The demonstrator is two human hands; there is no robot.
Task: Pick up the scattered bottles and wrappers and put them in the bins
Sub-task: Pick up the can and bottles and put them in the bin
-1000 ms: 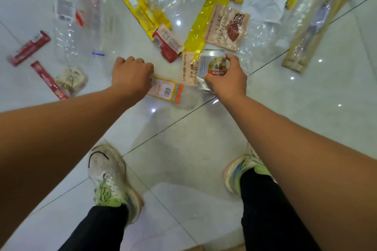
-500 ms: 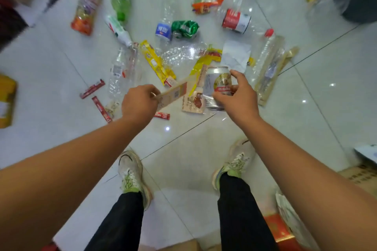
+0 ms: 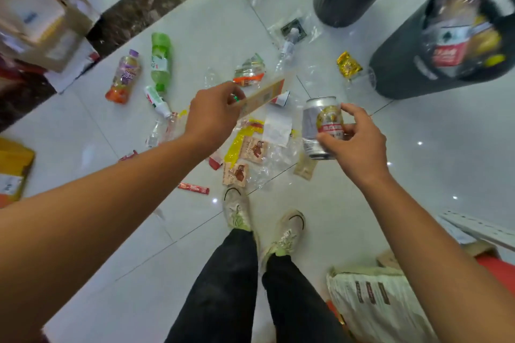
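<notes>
At centre frame: flat orange wrapper (image 3: 263, 97), pinched in the left hand (image 3: 214, 113), long axis tilted up to the right; drink can (image 3: 320, 128), near upright, gripped by the right hand (image 3: 359, 145). At upper right are stood a part-filled bin (image 3: 401, 72) and an empty-looking bin (image 3: 342, 0), beyond both hands, the right hand nearer. Over the glossy white tiled floor (image 3: 432, 153) bottles (image 3: 160, 61) and wrappers (image 3: 252, 150) are strewn; cardboard boxes (image 3: 41, 22) are seen at upper left.

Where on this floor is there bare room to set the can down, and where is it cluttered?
Bare tiles lie right of the can in the right hand, between the full bin and the white rail, and left of the shoes, below the red sachet. Crowded: between the hands, where wrappers and clear plastic overlap, and beyond the left hand, with bottles.
</notes>
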